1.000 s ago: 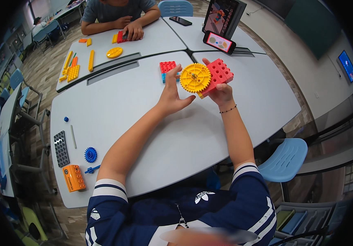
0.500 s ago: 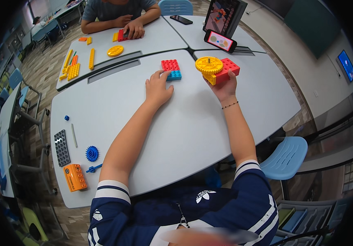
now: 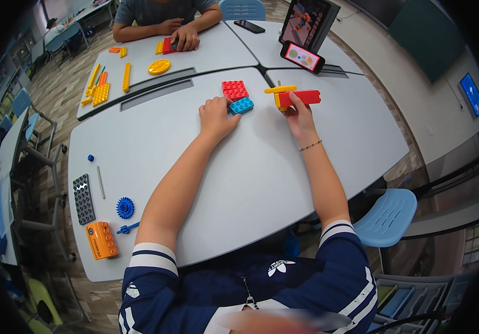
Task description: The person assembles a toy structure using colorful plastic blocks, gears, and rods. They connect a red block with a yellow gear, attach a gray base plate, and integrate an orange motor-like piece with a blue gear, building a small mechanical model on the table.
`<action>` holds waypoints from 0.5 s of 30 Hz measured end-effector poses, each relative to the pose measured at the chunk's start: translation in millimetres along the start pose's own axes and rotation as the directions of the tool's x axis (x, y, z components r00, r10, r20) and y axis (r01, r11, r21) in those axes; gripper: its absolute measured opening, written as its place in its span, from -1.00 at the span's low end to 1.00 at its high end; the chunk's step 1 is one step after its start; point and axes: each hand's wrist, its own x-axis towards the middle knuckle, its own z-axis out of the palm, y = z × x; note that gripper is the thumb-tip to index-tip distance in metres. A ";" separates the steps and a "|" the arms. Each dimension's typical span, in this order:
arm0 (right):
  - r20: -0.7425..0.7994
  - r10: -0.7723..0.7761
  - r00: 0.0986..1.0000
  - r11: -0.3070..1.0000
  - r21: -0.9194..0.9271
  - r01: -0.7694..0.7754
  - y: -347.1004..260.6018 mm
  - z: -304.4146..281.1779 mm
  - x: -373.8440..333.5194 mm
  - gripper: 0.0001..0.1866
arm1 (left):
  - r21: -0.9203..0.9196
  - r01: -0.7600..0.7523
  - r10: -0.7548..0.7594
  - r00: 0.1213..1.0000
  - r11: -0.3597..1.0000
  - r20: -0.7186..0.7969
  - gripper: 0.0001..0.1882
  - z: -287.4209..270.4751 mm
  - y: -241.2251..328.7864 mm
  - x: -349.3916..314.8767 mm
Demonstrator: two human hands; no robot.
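Note:
My left hand rests on the table with its thumb and fingertips closed at the left end of a blue building brick. Just beyond that brick lie red studded bricks, set close together. My right hand holds up a red block, thumb on its near side and the other fingers partly hidden beneath. At the block's left end is a yellow piece, topped by a yellow gear wheel seen nearly edge-on, with a short grey axle poking up through it.
At the table's left lie a dark studded plate, a grey rod, a blue gear and an orange block. Across the table a person's hand touches red bricks near a yellow gear. A propped phone leans against a tablet.
The blue brick has turned and come apart from the red bricks at my left hand. My right hand has tilted its block, so the yellow gear now shows edge-on.

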 end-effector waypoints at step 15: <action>0.099 0.091 0.991 0.983 0.153 -0.106 -5.0 38.3 -34.9 -0.42 | -0.403 -0.458 0.334 0.879 0.792 -0.341 -0.49 -21.8 55.4 -11.5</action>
